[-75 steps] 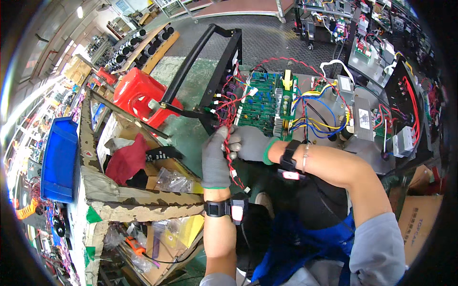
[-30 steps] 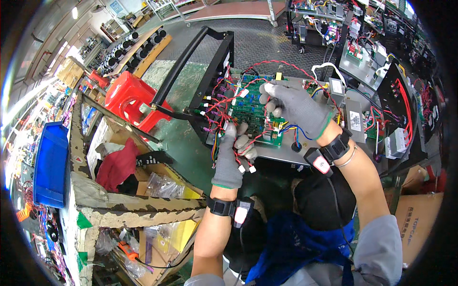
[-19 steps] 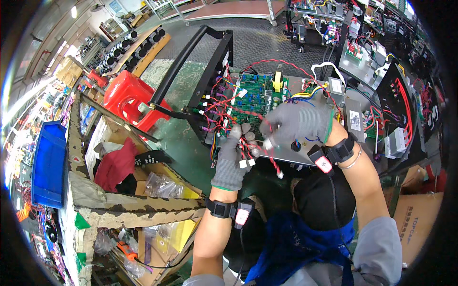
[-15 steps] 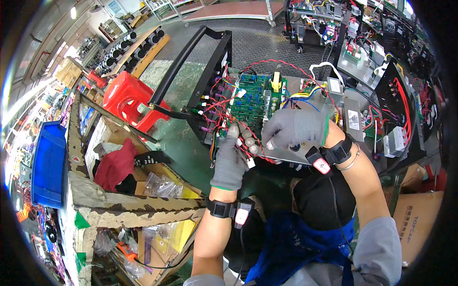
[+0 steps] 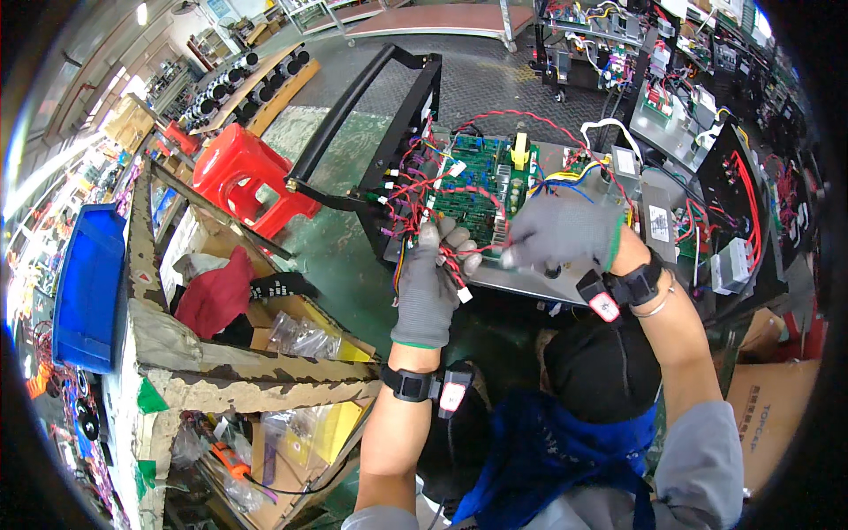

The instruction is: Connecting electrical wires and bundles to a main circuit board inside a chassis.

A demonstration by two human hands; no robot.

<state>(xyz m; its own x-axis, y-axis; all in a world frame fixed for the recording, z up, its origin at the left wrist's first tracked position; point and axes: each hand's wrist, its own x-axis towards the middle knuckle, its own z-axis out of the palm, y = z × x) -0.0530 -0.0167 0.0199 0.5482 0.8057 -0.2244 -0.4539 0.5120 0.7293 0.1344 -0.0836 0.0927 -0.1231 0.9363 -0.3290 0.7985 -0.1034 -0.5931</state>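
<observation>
My left hand, in a grey knit glove, is closed around a bundle of red wires at the near left corner of an open electronics chassis. A small white connector hangs out beside its fingers. My right hand, gloved alike and smeared by motion, is over the chassis's near edge. Its fingers are pinched together, and a red wire runs from the left hand to their tips. Behind both hands lies a green circuit board with a yellow-wrapped transformer. More red wires with white plugs crowd its left side.
A black handle frame rises at the chassis's left. Beyond it stands a red plastic stool. A worn shelf frame and a blue bin stand at left. Further chassis and a cardboard box are on the right.
My right hand has shifted slightly right and turned, and a red wire now stretches between the two hands. The left hand keeps its hold on the wires. The whole view has shifted a little.
</observation>
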